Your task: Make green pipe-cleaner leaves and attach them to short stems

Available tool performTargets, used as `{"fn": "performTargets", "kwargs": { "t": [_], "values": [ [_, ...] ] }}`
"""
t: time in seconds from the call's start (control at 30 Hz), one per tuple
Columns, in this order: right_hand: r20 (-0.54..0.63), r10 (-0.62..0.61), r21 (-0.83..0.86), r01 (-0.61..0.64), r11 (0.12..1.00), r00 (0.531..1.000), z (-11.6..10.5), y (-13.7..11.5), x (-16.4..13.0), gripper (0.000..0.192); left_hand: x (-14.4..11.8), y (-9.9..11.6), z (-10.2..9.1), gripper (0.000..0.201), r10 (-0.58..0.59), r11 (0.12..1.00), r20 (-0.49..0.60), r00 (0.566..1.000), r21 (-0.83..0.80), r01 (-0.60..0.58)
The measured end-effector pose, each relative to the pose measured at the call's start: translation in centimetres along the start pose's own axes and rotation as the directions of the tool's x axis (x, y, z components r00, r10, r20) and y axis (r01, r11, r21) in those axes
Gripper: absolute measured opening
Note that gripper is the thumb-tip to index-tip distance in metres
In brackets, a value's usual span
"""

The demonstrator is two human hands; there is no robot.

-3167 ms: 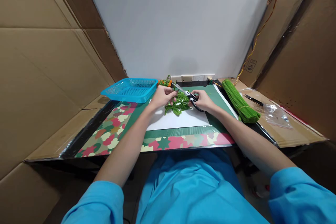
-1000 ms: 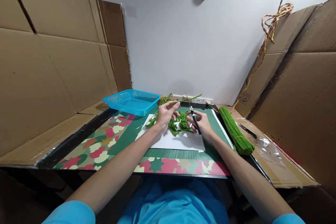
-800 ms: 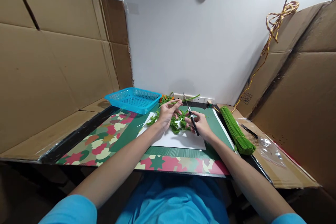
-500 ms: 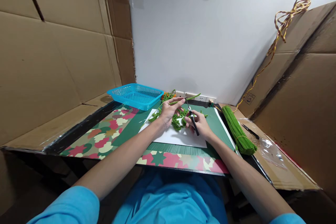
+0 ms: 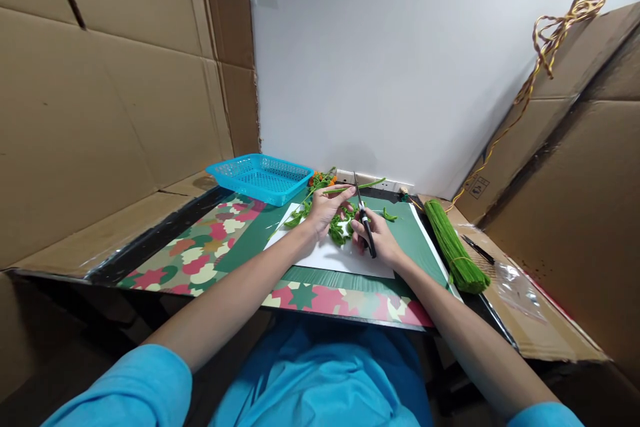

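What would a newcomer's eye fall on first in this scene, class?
Mid-table, the left hand pinches a green stem while the right hand holds scissors to it, above green scraps on white paper. A blue basket sits at the far left of the table, and a thick green bundle lies at the right edge.

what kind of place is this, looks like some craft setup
Probably a makeshift craft workstation walled in by cardboard panels. A green cutting mat covers the table, a bundle of green pipe cleaners lies to the right, and the right hand holds scissors.
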State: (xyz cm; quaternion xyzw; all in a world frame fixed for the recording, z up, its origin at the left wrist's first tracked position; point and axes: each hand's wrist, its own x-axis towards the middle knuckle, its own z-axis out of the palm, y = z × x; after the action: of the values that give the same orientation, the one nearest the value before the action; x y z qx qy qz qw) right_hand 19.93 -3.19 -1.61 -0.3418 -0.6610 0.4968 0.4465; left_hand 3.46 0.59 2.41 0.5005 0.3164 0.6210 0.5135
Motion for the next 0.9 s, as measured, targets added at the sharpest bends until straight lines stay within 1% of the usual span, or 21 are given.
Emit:
{"fn": "performTargets", "kwargs": {
  "t": [0.13,0.23,0.43,0.53,0.8,0.9],
  "values": [
    [-0.005,0.003,-0.004,-0.003,1.0,1.0,0.1,0.0,-0.1,0.05,-0.3,0.4,0.2,0.046,-0.026,0.999,-0.007,1.0,-0.027,0.026],
    [-0.001,-0.028,-0.006,0.028,1.0,1.0,0.2,0.2,-0.1,0.047,-0.4,0.7,0.4,0.044,-0.035,0.999,-0.017,0.999,-0.021,0.035],
    [0.019,-0.052,-0.006,0.052,0.999,0.998,0.1,0.5,-0.1,0.044,-0.4,0.7,0.4,0.04,-0.012,1.0,-0.011,1.0,-0.014,0.012],
    [0.027,-0.055,0.006,0.055,0.998,0.998,0.2,0.7,0.0,0.045,-0.4,0.4,0.2,0.039,-0.028,0.999,-0.017,0.999,-0.038,0.027],
    [0.017,-0.089,-0.007,0.089,0.996,0.996,0.6,1.3,0.0,0.045,-0.5,0.5,0.2,0.039,-0.015,0.999,-0.002,1.0,-0.035,0.014],
    [0.01,-0.099,-0.016,0.099,0.995,0.995,0.7,1.3,-0.1,0.044,-0.5,0.7,0.3,0.039,-0.002,1.0,0.02,1.0,-0.02,0.003]
  ]
}}
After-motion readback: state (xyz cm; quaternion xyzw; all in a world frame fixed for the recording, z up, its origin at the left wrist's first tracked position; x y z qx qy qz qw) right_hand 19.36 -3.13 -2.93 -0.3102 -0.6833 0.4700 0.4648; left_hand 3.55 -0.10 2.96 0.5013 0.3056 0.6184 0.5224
